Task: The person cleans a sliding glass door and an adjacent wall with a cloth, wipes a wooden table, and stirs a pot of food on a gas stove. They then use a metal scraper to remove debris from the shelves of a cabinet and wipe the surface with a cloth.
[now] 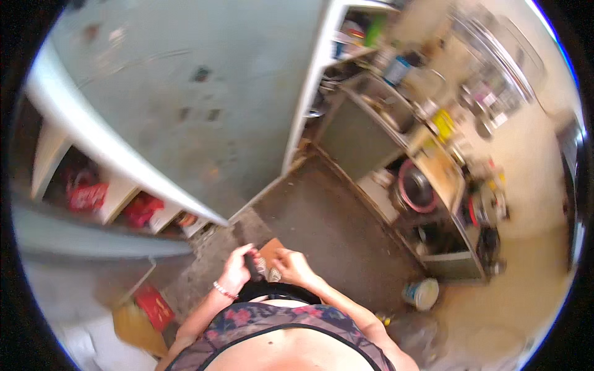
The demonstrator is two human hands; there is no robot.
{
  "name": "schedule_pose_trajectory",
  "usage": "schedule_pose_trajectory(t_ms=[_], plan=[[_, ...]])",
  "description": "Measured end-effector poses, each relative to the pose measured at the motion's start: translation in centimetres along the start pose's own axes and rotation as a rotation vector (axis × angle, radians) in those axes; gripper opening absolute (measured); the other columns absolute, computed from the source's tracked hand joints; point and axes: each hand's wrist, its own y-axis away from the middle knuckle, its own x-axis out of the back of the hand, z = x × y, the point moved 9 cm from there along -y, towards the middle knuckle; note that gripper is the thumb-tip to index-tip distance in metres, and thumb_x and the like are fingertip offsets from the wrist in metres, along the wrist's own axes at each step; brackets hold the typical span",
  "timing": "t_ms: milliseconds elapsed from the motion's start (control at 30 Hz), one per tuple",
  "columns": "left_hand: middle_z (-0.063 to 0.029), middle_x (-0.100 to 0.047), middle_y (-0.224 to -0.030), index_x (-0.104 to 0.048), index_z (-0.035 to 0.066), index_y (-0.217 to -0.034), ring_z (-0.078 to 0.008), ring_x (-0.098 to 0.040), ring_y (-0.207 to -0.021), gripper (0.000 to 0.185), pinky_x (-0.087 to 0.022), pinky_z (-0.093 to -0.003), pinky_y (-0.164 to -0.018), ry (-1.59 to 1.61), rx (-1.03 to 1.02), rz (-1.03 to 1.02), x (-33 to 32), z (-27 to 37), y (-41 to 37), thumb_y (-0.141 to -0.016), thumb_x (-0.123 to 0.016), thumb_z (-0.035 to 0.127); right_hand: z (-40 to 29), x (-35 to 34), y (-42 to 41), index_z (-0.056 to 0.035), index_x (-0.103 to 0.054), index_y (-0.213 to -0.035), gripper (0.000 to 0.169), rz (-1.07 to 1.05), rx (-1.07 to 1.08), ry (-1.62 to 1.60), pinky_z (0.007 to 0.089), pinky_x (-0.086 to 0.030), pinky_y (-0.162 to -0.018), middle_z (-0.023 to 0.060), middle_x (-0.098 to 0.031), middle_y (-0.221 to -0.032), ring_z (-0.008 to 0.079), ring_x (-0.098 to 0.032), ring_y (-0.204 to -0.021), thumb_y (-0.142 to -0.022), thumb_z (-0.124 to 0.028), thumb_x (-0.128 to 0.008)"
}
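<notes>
My left hand (239, 268), with a beaded bracelet at the wrist, is closed around a dark handle-like object (252, 267) in front of my waist. To its right, my right hand (292, 266) grips the edge of a flat orange-brown piece (270, 249), whose material I cannot tell. The flat piece lies between the two hands. Below it, patterned footwear (274, 274) shows in part. Blur hides the exact finger positions.
A pale door or wall panel (199, 116) fills the upper left, beside shelves holding red bags (88, 195). At right stand a kitchen counter with a sink (385, 104), a pink-rimmed pot (416, 185) and a white bucket (426, 294) on the dark floor (325, 218). A red box (154, 307) is at lower left.
</notes>
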Motion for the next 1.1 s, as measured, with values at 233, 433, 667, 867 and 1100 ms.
schedule_pose_trajectory(t_ms=[233, 433, 667, 867, 1100], plan=[[-0.0064, -0.055, -0.068, -0.053, 0.005, -0.072, -0.0198, -0.054, -0.064, 0.011, -0.046, -0.0304, -0.056, -0.096, 0.053, 0.123, -0.4, -1.0, -3.7, -0.078, -0.058, 0.014, 4.8, 1.8, 2.3, 0.0041, -0.056, -0.101, 0.029, 0.067, 0.014, -0.179, 0.0385, -0.048, -0.063, 0.0213, -0.061, -0.075, 0.0343, -0.061, -0.071, -0.080, -0.015, -0.056], [-0.0060, -0.054, -0.068, -0.053, 0.006, -0.074, -0.0191, -0.054, -0.065, 0.013, -0.046, -0.0305, -0.058, -0.245, 0.048, 0.058, -9.7, -3.9, -7.9, -0.081, -0.056, 0.016, 13.6, 12.2, 5.1, 0.0032, -0.057, -0.099, 0.029, 0.205, -0.193, -0.005, 0.0395, -0.049, -0.068, 0.0219, -0.061, -0.078, 0.0352, -0.061, -0.077, -0.079, -0.017, -0.058], [-0.0070, -0.055, -0.075, -0.052, 0.004, -0.079, -0.0203, -0.053, -0.070, 0.012, -0.046, -0.0312, -0.061, -0.299, 0.174, -0.086, -22.9, -10.9, -10.0, -0.081, -0.056, 0.014, 22.0, 21.5, 6.9, 0.0014, -0.058, -0.084, 0.021, 0.325, -0.317, -0.041, 0.0428, -0.047, -0.068, 0.0220, -0.059, -0.077, 0.0387, -0.058, -0.075, -0.078, -0.018, -0.053], [-0.0065, -0.055, -0.075, -0.053, 0.006, -0.079, -0.0208, -0.053, -0.070, 0.009, -0.046, -0.0318, -0.063, -0.269, 0.154, -0.058, -25.2, -10.9, -11.6, -0.081, -0.056, 0.014, 24.8, 23.9, 5.3, 0.0011, -0.057, -0.080, 0.019, 0.237, -0.357, 0.016, 0.0444, -0.046, -0.069, 0.0229, -0.059, -0.078, 0.0393, -0.058, -0.079, -0.076, -0.017, -0.054], [-0.0051, -0.055, -0.074, -0.052, 0.007, -0.080, -0.0190, -0.054, -0.070, 0.008, -0.047, -0.0313, -0.064, -0.257, 0.076, -0.010, -26.6, -6.9, -17.2, -0.081, -0.056, 0.013, 22.4, 25.6, -0.3, 0.0002, -0.055, -0.085, 0.019, 0.160, -0.235, 0.048, 0.0454, -0.047, -0.071, 0.0234, -0.059, -0.086, 0.0389, -0.058, -0.083, -0.078, -0.017, -0.054]])
